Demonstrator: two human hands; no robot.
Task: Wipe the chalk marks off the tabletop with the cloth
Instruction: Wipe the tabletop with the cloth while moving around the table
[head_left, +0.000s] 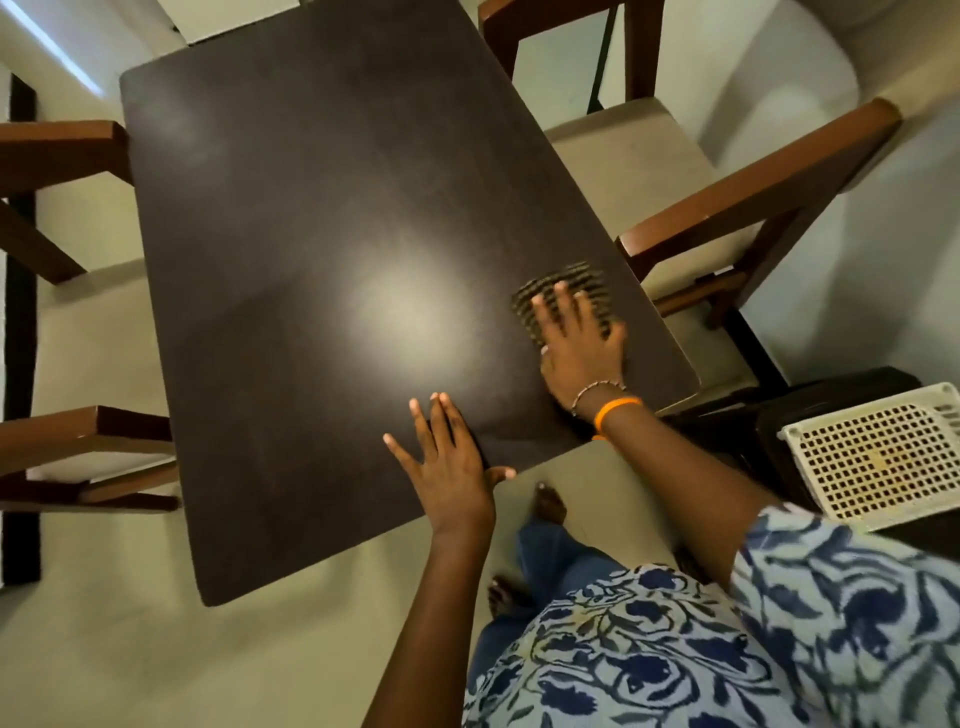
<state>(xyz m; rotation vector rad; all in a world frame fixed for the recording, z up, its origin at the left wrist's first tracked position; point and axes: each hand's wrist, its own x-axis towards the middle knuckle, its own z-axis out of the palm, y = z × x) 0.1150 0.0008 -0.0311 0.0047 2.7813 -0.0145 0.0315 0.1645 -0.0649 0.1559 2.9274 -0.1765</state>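
Note:
A dark brown tabletop fills the middle of the view. A striped dark-and-tan cloth lies flat near its right edge. My right hand presses down on the cloth with fingers spread; the cloth looks blurred. My left hand rests flat on the table's near edge, fingers apart, holding nothing. No clear chalk marks show on the tabletop; only a pale glare patch sits near its centre.
Wooden chairs stand around the table: one at the right close to the cloth, two at the left. A white perforated crate sits on a dark stand at the lower right. My bare feet are on the pale floor.

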